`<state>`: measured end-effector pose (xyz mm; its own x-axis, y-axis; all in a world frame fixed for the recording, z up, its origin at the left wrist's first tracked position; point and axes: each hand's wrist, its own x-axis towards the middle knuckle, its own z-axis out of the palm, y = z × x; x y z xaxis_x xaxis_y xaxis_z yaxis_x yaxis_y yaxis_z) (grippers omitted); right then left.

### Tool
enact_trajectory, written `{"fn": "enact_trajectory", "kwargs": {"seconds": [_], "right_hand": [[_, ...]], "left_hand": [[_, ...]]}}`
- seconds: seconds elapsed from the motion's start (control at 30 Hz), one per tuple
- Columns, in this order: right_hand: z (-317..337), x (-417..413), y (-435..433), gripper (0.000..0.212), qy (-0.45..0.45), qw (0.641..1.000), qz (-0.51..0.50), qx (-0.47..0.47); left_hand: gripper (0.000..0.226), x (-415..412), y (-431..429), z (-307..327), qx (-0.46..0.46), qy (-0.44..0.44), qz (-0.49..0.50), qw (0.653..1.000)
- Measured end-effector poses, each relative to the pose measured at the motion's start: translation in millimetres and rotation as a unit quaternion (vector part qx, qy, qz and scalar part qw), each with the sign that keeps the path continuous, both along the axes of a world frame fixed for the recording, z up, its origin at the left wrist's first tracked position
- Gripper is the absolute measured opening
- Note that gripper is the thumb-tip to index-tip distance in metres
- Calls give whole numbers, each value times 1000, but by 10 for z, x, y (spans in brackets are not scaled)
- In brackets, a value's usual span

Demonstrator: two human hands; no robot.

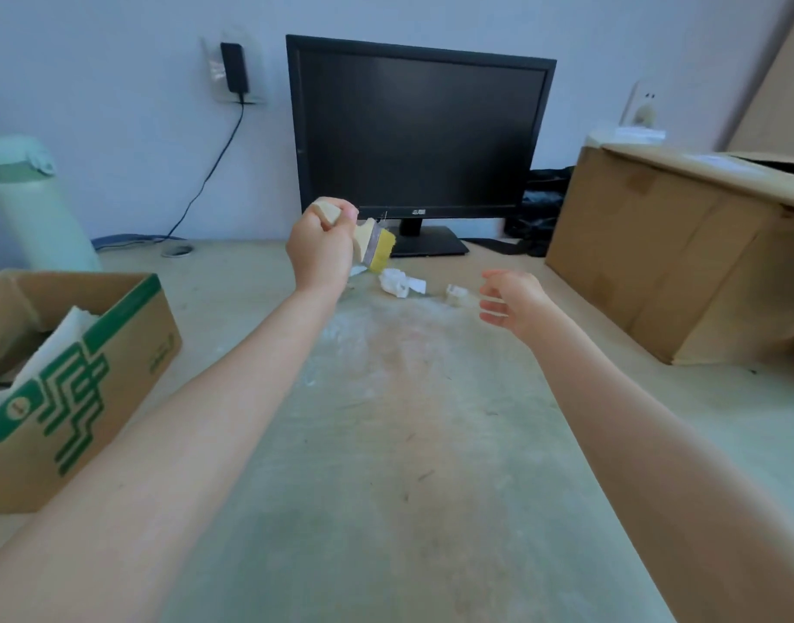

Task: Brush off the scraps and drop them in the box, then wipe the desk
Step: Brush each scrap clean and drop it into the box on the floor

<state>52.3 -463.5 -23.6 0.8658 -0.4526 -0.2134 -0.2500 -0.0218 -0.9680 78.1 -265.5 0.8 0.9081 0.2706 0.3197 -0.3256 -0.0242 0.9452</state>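
Note:
My left hand (pixel 321 254) grips the wooden handle of a paint brush (pixel 370 245), whose yellow bristles point down just above the desk (pixel 386 442). Crumpled white paper scraps (pixel 399 282) lie right below and to the right of the bristles. A small pale scrap (pixel 458 295) sits further right. My right hand (pixel 514 303) hovers beside that scrap, fingers apart and holding nothing. An open cardboard box with green markings (pixel 94 388) stands at the left, with white paper inside. White dust smears the desk between my arms.
A black monitor (pixel 417 137) stands at the back centre. A large plain cardboard box (pixel 665 254) fills the right side. A pale green container (pixel 26 204) stands far left, and a black cable (pixel 206 173) runs down the wall.

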Motion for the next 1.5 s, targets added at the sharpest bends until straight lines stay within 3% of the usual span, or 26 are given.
{"fn": "enact_trajectory", "kwargs": {"seconds": [0.3, 0.53, 0.6, 0.73, 0.87, 1.07, 1.17, 1.37, 1.5], "right_hand": [[-115, 517, -79, 48, 93, 992, 9, -83], [-208, 801, -55, 36, 111, 992, 40, -47], [-227, 883, -37, 39, 95, 993, 49, -48], [-249, 1031, 62, 15, 94, 993, 54, -54], [-267, 1125, 149, 16, 84, 992, 68, -65], [-356, 1150, 104, 41, 62, 989, 108, -82], [-353, 1134, 163, 41, 45, 990, 102, -84], [-345, 995, 98, 50, -56, 997, 32, 43], [-262, 838, -42, 57, -73, 997, 0, 36]], "left_hand": [[32, 524, -128, -218, 98, 37, 52, 993], [35, 799, -205, -304, 105, 63, 70, 990], [34, 857, -222, -313, 87, 76, 68, 991], [31, 870, -378, -314, 57, 87, 31, 994], [27, 842, -533, -328, 30, 94, -16, 995], [25, 800, -621, -342, -30, 122, -43, 991], [24, 762, -691, -316, -60, 138, -52, 987], [6, 654, -806, -150, -110, 116, -79, 984], [9, 455, -909, -75, -126, 112, -102, 980]]}}
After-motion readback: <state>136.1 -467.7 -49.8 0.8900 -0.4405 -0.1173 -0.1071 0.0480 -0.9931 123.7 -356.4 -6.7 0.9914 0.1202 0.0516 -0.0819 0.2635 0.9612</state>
